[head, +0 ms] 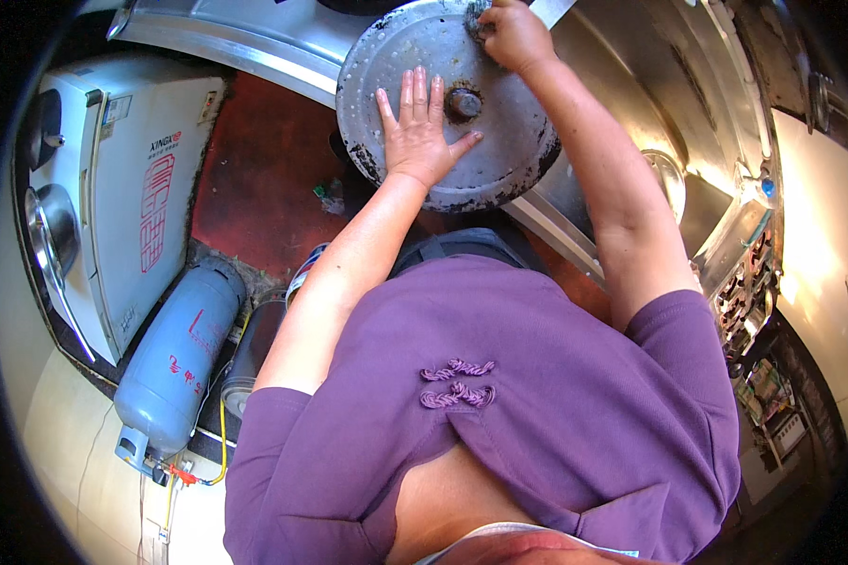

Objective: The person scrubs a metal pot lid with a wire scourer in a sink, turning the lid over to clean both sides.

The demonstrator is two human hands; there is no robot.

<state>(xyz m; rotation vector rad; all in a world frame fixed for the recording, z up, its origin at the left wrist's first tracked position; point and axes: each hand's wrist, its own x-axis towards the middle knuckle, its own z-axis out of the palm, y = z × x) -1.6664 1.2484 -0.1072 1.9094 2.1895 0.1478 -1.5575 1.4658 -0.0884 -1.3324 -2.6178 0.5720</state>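
A large round metal lid (498, 152) with a central knob (465, 103) lies before me. Its grey top is wet with pale droplets, and dark soot flakes along the rim. My left hand (418, 138) rests flat on the lid beside the knob, fingers spread, holding nothing. At the lid's far right edge, my right hand (517, 39) grips a dark scouring pad (475, 20) pressed against the surface. Part of the pad is hidden by my fingers.
A stainless steel counter (254, 42) runs behind the lid, with a metal basin (629, 78) to the right. On my left stand a white chest freezer (155, 176) and a blue gas cylinder (177, 360) with a yellow hose (223, 438). The floor (261, 169) is reddish.
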